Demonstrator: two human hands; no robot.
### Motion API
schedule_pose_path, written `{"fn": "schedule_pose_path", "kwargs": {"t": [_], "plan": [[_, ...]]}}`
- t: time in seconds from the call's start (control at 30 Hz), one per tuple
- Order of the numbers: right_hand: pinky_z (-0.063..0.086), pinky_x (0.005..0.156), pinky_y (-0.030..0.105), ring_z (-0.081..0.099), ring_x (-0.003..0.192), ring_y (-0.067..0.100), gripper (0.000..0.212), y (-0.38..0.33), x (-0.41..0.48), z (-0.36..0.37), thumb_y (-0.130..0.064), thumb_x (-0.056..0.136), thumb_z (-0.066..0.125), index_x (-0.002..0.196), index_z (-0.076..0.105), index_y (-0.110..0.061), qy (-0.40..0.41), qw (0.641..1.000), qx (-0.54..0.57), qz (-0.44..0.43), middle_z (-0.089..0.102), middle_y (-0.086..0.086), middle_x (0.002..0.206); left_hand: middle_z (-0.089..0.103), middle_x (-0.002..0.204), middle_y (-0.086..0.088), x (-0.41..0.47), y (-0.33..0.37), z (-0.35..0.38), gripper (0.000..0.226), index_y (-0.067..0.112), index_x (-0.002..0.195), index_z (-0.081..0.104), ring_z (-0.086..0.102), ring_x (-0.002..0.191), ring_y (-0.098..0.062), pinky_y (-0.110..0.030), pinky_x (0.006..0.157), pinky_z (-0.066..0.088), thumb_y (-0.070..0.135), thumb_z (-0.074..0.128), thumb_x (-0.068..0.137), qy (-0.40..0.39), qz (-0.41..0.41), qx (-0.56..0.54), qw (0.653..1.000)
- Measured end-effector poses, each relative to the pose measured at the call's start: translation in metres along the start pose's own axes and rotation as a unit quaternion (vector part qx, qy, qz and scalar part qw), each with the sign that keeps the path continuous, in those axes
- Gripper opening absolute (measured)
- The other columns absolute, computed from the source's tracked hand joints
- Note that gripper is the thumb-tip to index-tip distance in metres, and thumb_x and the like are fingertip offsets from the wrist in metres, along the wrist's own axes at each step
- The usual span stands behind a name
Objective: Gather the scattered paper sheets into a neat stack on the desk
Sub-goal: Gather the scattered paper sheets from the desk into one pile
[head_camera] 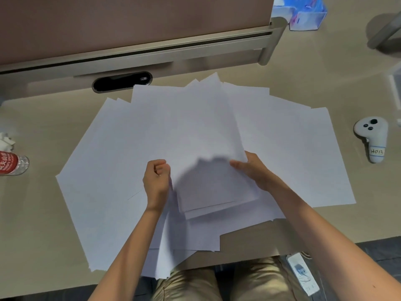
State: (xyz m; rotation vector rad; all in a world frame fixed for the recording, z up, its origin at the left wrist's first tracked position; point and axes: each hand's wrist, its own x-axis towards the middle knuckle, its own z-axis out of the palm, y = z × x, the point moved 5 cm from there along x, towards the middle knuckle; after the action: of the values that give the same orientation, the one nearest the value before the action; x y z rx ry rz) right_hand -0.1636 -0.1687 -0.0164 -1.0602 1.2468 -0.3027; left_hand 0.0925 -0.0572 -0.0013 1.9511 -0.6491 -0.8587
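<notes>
Several white paper sheets (pixel 112 161) lie fanned and overlapping across the beige desk (pixel 43 213), some hanging over its front edge. A lifted bundle of sheets (pixel 201 131) stands tilted above the pile in the middle. My left hand (pixel 156 181) is closed on the bundle's lower left edge. My right hand (pixel 251 170) grips its lower right edge, thumb on top. Beneath the bundle a smaller squared group of sheets (pixel 212 196) lies in shadow.
A plastic bottle with a red label (pixel 13 164) lies at the left edge beside crumpled white paper (pixel 5 141). A white controller (pixel 372 137) rests at the right. A partition panel (pixel 130 29) and black cable slot (pixel 122 81) run along the back. A blue-patterned box (pixel 301 11) stands far right.
</notes>
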Motion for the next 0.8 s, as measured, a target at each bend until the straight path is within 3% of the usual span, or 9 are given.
{"fn": "schedule_pose_path", "kwargs": {"t": [0.13, 0.27, 0.3, 0.4, 0.43, 0.57, 0.63, 0.7, 0.8], "plan": [[0.049, 0.086, 0.026, 0.062, 0.104, 0.014, 0.026, 0.005, -0.014, -0.032, -0.019, 0.092, 0.062, 0.118, 0.060, -0.022, -0.022, 0.999, 0.025, 0.019, 0.067, -0.004, 0.113, 0.057, 0.119, -0.004, -0.022, 0.006, 0.019, 0.048, 0.015, 0.120, 0.052, 0.057, 0.110, -0.018, -0.035, 0.098, 0.048, 0.039, 0.071, 0.082, -0.026, -0.067, -0.027, 0.997], [0.052, 0.072, 0.017, 0.068, 0.096, 0.007, 0.025, 0.003, -0.030, -0.050, -0.019, 0.090, 0.064, 0.115, 0.063, -0.022, -0.069, 0.996, 0.037, 0.040, 0.071, -0.006, 0.108, 0.058, 0.131, 0.012, -0.039, 0.023, 0.044, 0.068, 0.017, 0.134, 0.053, 0.049, 0.126, -0.005, -0.036, 0.113, 0.033, 0.054, 0.070, 0.079, -0.129, -0.163, -0.139, 0.968], [0.054, 0.075, 0.019, 0.069, 0.097, 0.010, 0.027, 0.003, -0.033, -0.052, -0.016, 0.088, 0.066, 0.114, 0.065, -0.021, -0.096, 0.994, 0.043, 0.044, 0.072, -0.003, 0.109, 0.056, 0.135, 0.015, -0.045, 0.024, 0.049, 0.070, 0.021, 0.135, 0.055, 0.047, 0.129, -0.002, -0.033, 0.113, 0.031, 0.057, 0.070, 0.077, -0.154, -0.207, -0.169, 0.951], [0.053, 0.090, 0.031, 0.068, 0.104, 0.018, 0.037, 0.006, -0.039, -0.056, -0.011, 0.084, 0.070, 0.120, 0.064, -0.016, -0.160, 0.986, 0.010, 0.050, 0.071, 0.001, 0.113, 0.073, 0.109, 0.010, -0.066, 0.033, 0.062, 0.022, 0.023, 0.101, 0.077, 0.068, 0.101, -0.007, -0.027, 0.084, 0.051, 0.034, 0.062, 0.089, -0.237, -0.268, -0.232, 0.905], [0.052, 0.092, 0.030, 0.067, 0.105, 0.017, 0.039, 0.006, -0.041, -0.057, -0.011, 0.083, 0.071, 0.121, 0.064, -0.016, -0.171, 0.984, -0.017, 0.052, 0.071, 0.000, 0.113, 0.074, 0.107, 0.006, -0.072, 0.036, 0.066, 0.020, 0.021, 0.100, 0.078, 0.070, 0.099, -0.012, -0.031, 0.082, 0.052, 0.027, 0.062, 0.090, -0.258, -0.267, -0.230, 0.900], [0.052, 0.078, 0.018, 0.068, 0.095, 0.010, 0.034, 0.011, -0.047, -0.062, -0.013, 0.081, 0.075, 0.114, 0.067, -0.015, -0.190, 0.976, -0.104, 0.025, 0.072, -0.002, 0.105, 0.070, 0.118, -0.004, -0.077, 0.021, 0.069, 0.047, 0.011, 0.127, 0.059, 0.065, 0.111, -0.024, -0.042, 0.098, 0.050, 0.020, 0.074, 0.083, -0.218, -0.224, -0.142, 0.939], [0.046, 0.062, 0.016, 0.062, 0.071, 0.008, 0.011, 0.011, -0.045, -0.065, -0.015, 0.080, 0.076, 0.085, 0.066, -0.016, -0.162, 0.978, -0.132, 0.004, 0.066, -0.004, 0.082, 0.069, 0.118, -0.008, -0.081, 0.011, 0.067, 0.054, 0.007, 0.128, 0.056, 0.066, 0.108, -0.026, -0.040, 0.093, 0.052, 0.021, 0.077, 0.080, -0.161, -0.232, -0.130, 0.950], [0.041, 0.058, 0.025, 0.049, 0.060, 0.009, 0.032, 0.012, -0.035, -0.078, -0.011, 0.079, 0.075, 0.060, 0.051, -0.020, -0.082, 0.984, -0.154, -0.038, 0.052, -0.006, 0.065, 0.068, 0.117, -0.011, -0.088, 0.005, 0.069, 0.046, 0.004, 0.127, 0.056, 0.068, 0.102, -0.025, -0.036, 0.087, 0.054, 0.013, 0.072, 0.085, -0.130, -0.230, -0.132, 0.955], [0.046, 0.075, 0.029, 0.061, 0.089, 0.013, 0.013, 0.004, -0.024, -0.107, -0.014, 0.076, 0.067, 0.083, 0.069, -0.025, 0.089, 0.950, -0.287, -0.090, 0.065, -0.008, 0.093, 0.066, 0.112, -0.012, -0.098, 0.002, 0.074, 0.034, 0.000, 0.123, 0.057, 0.064, 0.095, -0.025, -0.031, 0.084, 0.047, 0.003, 0.063, 0.090, -0.092, -0.225, -0.115, 0.963]]}}
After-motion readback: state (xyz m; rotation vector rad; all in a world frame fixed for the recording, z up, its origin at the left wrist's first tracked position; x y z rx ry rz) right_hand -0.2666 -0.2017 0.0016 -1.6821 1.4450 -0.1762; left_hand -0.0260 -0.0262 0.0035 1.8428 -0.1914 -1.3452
